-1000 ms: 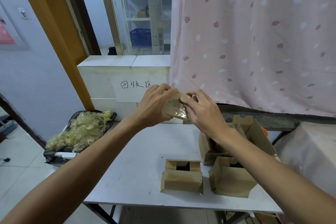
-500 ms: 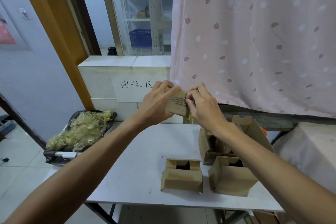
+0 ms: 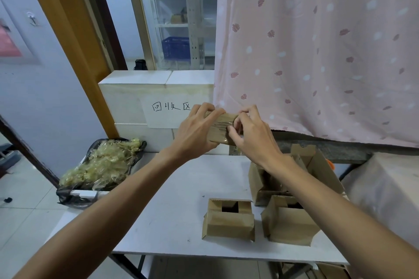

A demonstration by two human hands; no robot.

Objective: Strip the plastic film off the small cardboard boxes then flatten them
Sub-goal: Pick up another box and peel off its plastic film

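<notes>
White desk [image 3: 172, 190] runs beneath your hands, its left half bare as far as the straight near edge. Your left hand [image 3: 195, 133] wraps its fingers [image 3: 205, 110] round the left end of the small cardboard box [image 3: 221, 120], which you hold in the air over the desk's far edge. Your right hand [image 3: 251, 140] has its fingers [image 3: 235, 125] curled in, pinching the glossy, wrinkled plastic film [image 3: 218, 136] at the box's right end. Below your right forearm stand three matte brown boxes, close together: the near box [image 3: 229, 222], the right box [image 3: 288, 226] and the rear box [image 3: 317, 165] with its flaps up. Off the desk's left edge, a black bag [image 3: 68, 195] holds crinkled yellowish film scraps [image 3: 102, 163]. A soft pink curtain [image 3: 317, 52] hangs behind.
</notes>
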